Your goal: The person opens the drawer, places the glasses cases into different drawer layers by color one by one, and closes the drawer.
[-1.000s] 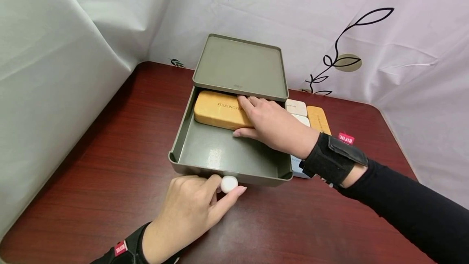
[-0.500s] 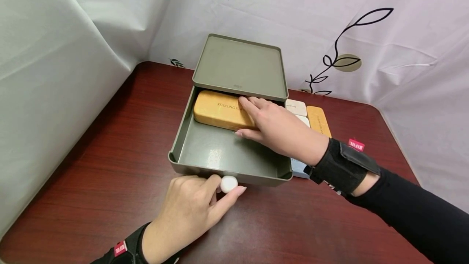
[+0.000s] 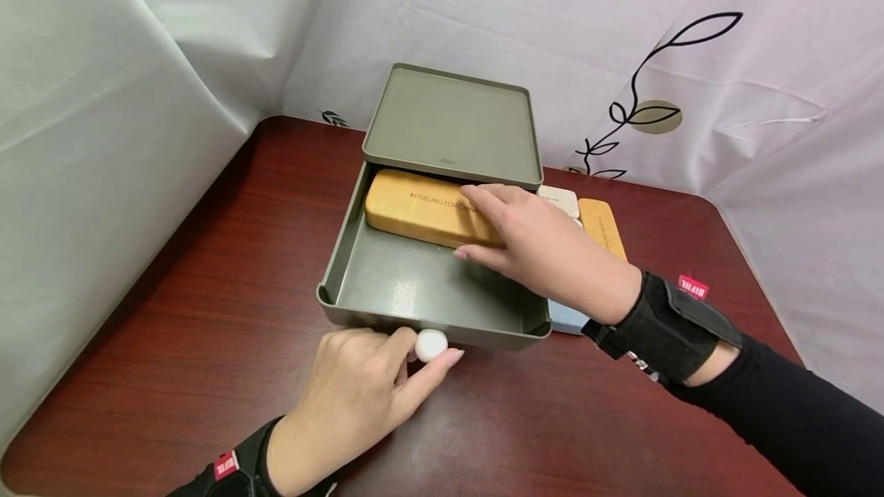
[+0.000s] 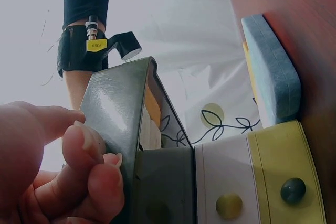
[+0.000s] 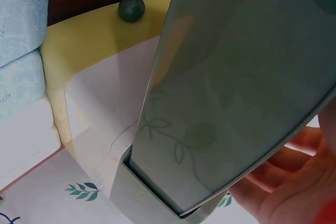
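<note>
Pale leaf-printed cloth (image 3: pixel 552 21) hangs behind and beside a dark red table (image 3: pixel 173 274), where a green box (image 3: pixel 452 125) stands with its drawer (image 3: pixel 407 278) drawn out to the near side. Inside the drawer, along the far part, lies a yellow case (image 3: pixel 421 202), flat, lettering up, its left end close to the left wall; its right end is covered.

Left hand (image 3: pixel 359 386) pinches the white knob (image 3: pixel 431 345) at the drawer's front between curled forefinger and thumb. Right hand (image 3: pixel 545 244) is fairly relaxed, its fingers loosely straight over the right part of the case and its thumb spread away toward the near side, gripping nothing. How much weight, if any, the fingers put on the case, I cannot tell.

To the right of the box, on the table, lie a white case (image 3: pixel 561 200), a second yellow case (image 3: pixel 601 222) and a blue case (image 3: pixel 566 318), the last partly hidden.

As I judge it, the step is handling the yellow case within the drawer, and a steady knob matters most: hold it without tugging, so the drawer does not slide or dip. Light fingertips should serve better than a hard press. Best to keep the case level and square to the walls, since a raised far edge could catch on the box. Should the drawer be moved, the right hand needs to be well out first, lest fingers get nipped.
</note>
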Demonstrator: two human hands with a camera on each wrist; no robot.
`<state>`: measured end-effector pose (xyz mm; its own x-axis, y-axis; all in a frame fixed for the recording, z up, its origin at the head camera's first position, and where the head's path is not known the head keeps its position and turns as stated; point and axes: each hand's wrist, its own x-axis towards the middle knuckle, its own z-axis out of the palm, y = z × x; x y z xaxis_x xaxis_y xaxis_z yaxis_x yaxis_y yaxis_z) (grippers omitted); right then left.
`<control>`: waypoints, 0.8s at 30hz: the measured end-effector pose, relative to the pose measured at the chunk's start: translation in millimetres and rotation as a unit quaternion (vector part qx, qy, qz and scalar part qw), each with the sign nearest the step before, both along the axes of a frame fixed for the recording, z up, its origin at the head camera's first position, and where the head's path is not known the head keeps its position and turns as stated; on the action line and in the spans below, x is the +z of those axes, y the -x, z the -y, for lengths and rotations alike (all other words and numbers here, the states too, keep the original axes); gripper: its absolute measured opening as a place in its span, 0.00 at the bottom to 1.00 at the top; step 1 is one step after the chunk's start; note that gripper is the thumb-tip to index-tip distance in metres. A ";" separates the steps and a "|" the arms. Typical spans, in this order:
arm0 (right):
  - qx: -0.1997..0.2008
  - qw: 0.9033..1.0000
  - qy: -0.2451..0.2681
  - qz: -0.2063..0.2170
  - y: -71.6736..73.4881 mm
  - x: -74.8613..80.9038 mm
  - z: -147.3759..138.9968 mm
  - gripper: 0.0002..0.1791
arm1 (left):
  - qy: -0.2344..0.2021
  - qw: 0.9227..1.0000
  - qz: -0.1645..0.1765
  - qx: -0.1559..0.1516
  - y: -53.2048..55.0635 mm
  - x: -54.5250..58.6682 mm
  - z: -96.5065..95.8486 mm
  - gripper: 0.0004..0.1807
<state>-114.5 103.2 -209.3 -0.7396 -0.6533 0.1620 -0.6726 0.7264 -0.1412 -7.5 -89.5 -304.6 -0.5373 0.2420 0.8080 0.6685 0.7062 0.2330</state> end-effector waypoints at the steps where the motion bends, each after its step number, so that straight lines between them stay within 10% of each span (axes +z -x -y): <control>1: 0.002 1.000 0.000 -0.006 -0.1 -0.2 -0.6 0.34 | 0.000 1.000 0.000 0.000 0.0 0.1 0.1 0.28; 24: 0.025 0.998 -0.002 -0.057 4.1 -5.7 -3.9 0.18 | 0.003 1.000 -0.001 0.001 0.3 0.8 -0.2 0.28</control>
<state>-118.6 107.1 -215.0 -0.6825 -0.6905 0.2398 -0.7201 0.6913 -0.0588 -7.8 -89.3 -303.8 -0.5362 0.2463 0.8074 0.6680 0.7085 0.2275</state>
